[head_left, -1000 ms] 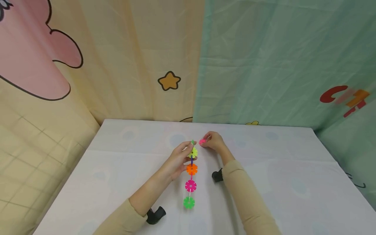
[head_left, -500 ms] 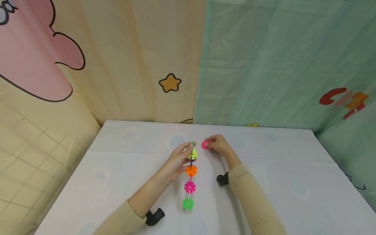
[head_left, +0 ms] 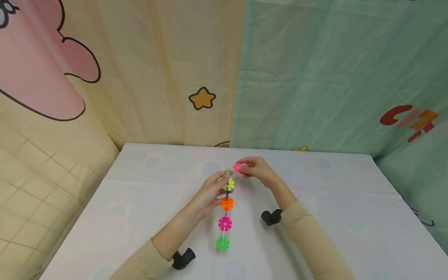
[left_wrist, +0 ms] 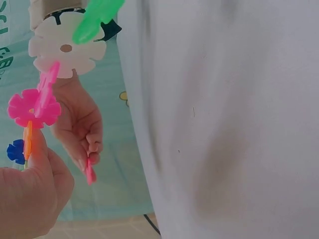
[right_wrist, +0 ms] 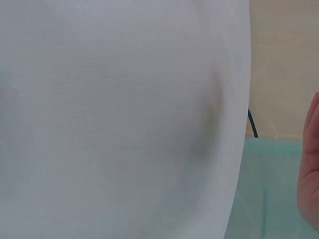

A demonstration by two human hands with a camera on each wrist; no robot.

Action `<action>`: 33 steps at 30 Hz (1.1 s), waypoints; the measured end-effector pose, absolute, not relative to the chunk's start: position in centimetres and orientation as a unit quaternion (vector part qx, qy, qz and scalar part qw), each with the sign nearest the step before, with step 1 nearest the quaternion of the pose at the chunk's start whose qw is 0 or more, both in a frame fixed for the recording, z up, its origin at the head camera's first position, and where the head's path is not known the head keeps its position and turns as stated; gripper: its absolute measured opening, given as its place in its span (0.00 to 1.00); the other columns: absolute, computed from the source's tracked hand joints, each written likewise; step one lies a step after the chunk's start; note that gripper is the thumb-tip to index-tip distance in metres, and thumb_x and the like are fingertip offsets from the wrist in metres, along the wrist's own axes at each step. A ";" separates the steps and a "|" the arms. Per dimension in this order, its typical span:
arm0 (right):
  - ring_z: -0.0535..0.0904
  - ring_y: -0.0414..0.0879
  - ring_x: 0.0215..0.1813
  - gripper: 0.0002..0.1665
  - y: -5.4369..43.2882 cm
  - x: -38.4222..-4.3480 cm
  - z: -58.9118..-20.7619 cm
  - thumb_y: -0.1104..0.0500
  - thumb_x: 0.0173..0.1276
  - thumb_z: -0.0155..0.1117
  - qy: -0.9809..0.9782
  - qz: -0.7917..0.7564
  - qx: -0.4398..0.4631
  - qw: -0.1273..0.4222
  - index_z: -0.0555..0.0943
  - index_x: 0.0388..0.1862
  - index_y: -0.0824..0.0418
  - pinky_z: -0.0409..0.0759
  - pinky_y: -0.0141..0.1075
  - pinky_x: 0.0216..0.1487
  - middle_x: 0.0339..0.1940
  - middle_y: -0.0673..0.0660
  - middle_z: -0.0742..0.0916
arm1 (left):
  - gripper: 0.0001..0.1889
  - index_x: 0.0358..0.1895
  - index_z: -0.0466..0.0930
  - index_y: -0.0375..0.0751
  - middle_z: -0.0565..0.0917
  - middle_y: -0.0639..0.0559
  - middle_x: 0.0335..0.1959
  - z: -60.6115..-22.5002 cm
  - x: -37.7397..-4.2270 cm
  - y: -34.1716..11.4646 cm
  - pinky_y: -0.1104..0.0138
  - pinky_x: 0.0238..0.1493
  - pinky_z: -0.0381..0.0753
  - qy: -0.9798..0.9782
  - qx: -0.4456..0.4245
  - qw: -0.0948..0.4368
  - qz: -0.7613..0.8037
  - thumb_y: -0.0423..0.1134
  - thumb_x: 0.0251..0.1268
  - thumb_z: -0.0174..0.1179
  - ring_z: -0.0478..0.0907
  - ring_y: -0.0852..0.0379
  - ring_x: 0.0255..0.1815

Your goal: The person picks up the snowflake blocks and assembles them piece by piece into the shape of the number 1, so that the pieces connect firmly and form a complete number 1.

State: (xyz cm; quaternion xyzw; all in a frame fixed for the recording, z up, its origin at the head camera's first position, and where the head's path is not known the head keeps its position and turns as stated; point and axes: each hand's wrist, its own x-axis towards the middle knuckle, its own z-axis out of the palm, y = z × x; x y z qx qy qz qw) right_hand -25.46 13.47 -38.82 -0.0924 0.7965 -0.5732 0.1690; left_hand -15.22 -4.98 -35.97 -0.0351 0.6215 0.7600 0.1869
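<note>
My left hand (head_left: 211, 194) pinches the upper part of a chain of flower-shaped interlocking discs, near a yellow disc (head_left: 229, 184) and a green one (head_left: 229, 171) seen edge-on. Below hang an orange disc (head_left: 226, 204), a magenta disc (head_left: 225, 224) and a bright green disc (head_left: 222, 244), with others edge-on between them. A white disc (left_wrist: 47, 45) faces the left wrist view. Between thumb and fingers, my right hand (head_left: 258, 170) holds a loose pink disc (head_left: 237, 167), just right of the chain's top. The right wrist view catches only part of the right hand (right_wrist: 311, 169).
A white cloth with faint spots covers the table (head_left: 336, 217). Behind it hangs a printed curtain (head_left: 297, 77), yellow on one side and green on the other. Black wrist mounts (head_left: 271, 217) stick out from both beige sleeves (head_left: 315, 241).
My right hand first draws slightly right, then comes back left, bringing the pink disc nearer the chain's top. The left hand stays nearly still while the chain's lower end drifts slightly left.
</note>
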 end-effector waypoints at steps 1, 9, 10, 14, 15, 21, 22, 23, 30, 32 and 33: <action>0.78 0.44 0.29 0.19 13.5 -25.4 -38.6 0.62 0.66 0.60 0.795 -0.575 -0.098 0.169 0.76 0.55 0.69 0.80 0.33 0.39 0.32 0.59 0.84 | 0.24 0.64 0.66 0.40 0.74 0.50 0.35 -36.0 -15.2 -5.0 0.69 0.35 0.75 0.621 -0.035 0.187 0.760 0.47 0.71 0.49 0.72 0.54 0.41; 0.77 0.47 0.31 0.19 13.5 -24.5 -36.5 0.61 0.69 0.57 0.783 -0.581 -0.148 0.166 0.76 0.55 0.68 0.80 0.34 0.41 0.32 0.58 0.82 | 0.23 0.63 0.67 0.40 0.74 0.50 0.35 -36.1 -15.2 -5.0 0.68 0.36 0.76 0.627 -0.032 0.189 0.755 0.48 0.70 0.49 0.72 0.53 0.42; 0.77 0.47 0.31 0.19 13.4 -24.4 -36.2 0.61 0.69 0.57 0.782 -0.581 -0.155 0.165 0.76 0.55 0.68 0.80 0.33 0.40 0.32 0.58 0.82 | 0.23 0.63 0.67 0.40 0.74 0.50 0.35 -36.1 -15.2 -5.0 0.68 0.36 0.76 0.627 -0.030 0.189 0.755 0.48 0.70 0.49 0.72 0.53 0.42; 0.75 0.48 0.31 0.18 13.2 -24.1 -35.1 0.62 0.68 0.57 0.778 -0.581 -0.175 0.160 0.76 0.55 0.68 0.78 0.32 0.37 0.31 0.55 0.82 | 0.23 0.63 0.68 0.40 0.74 0.51 0.35 -36.2 -15.2 -5.0 0.69 0.36 0.76 0.627 -0.026 0.190 0.755 0.48 0.71 0.49 0.72 0.53 0.42; 0.75 0.48 0.31 0.19 13.2 -24.1 -34.9 0.62 0.68 0.57 0.777 -0.582 -0.179 0.160 0.76 0.56 0.68 0.77 0.32 0.36 0.31 0.55 0.82 | 0.23 0.63 0.68 0.41 0.74 0.51 0.36 -36.3 -15.2 -5.0 0.69 0.36 0.76 0.626 -0.026 0.190 0.755 0.48 0.71 0.49 0.72 0.53 0.42; 0.75 0.46 0.31 0.19 13.0 -23.7 -34.1 0.63 0.68 0.58 0.774 -0.578 -0.195 0.168 0.76 0.56 0.69 0.77 0.32 0.37 0.30 0.54 0.82 | 0.23 0.63 0.67 0.40 0.74 0.51 0.36 -36.3 -15.2 -5.0 0.68 0.37 0.77 0.627 -0.030 0.193 0.754 0.48 0.71 0.48 0.72 0.53 0.42; 0.75 0.46 0.31 0.19 12.9 -23.6 -34.0 0.63 0.67 0.58 0.773 -0.578 -0.198 0.170 0.76 0.56 0.69 0.77 0.33 0.37 0.31 0.54 0.82 | 0.23 0.64 0.67 0.40 0.74 0.51 0.36 -36.3 -15.2 -5.0 0.68 0.37 0.76 0.627 -0.030 0.194 0.754 0.48 0.71 0.48 0.72 0.53 0.42; 0.76 0.46 0.31 0.19 12.8 -23.4 -33.9 0.63 0.67 0.58 0.772 -0.577 -0.201 0.172 0.76 0.56 0.69 0.77 0.33 0.37 0.31 0.54 0.82 | 0.23 0.64 0.66 0.40 0.74 0.51 0.36 -36.2 -15.2 -5.0 0.68 0.37 0.76 0.626 -0.033 0.195 0.754 0.47 0.71 0.48 0.72 0.53 0.42; 0.75 0.46 0.30 0.19 12.5 -22.9 -33.5 0.64 0.68 0.56 0.774 -0.563 -0.227 0.180 0.75 0.56 0.70 0.78 0.34 0.37 0.34 0.55 0.83 | 0.25 0.65 0.65 0.39 0.73 0.52 0.35 -36.4 -15.2 -5.0 0.68 0.36 0.75 0.623 -0.034 0.197 0.756 0.49 0.71 0.48 0.71 0.53 0.41; 0.75 0.47 0.30 0.18 12.5 -22.9 -33.5 0.64 0.69 0.55 0.781 -0.552 -0.231 0.179 0.76 0.56 0.70 0.78 0.35 0.37 0.35 0.55 0.84 | 0.24 0.64 0.66 0.39 0.73 0.52 0.34 -36.5 -15.2 -5.0 0.68 0.36 0.75 0.622 -0.032 0.196 0.757 0.49 0.71 0.48 0.71 0.53 0.41; 0.75 0.47 0.30 0.18 12.5 -22.9 -33.4 0.64 0.69 0.55 0.784 -0.548 -0.232 0.178 0.76 0.56 0.70 0.78 0.35 0.36 0.35 0.55 0.84 | 0.24 0.63 0.67 0.39 0.72 0.52 0.34 -36.5 -15.2 -5.0 0.69 0.36 0.75 0.621 -0.033 0.195 0.758 0.48 0.71 0.48 0.71 0.53 0.41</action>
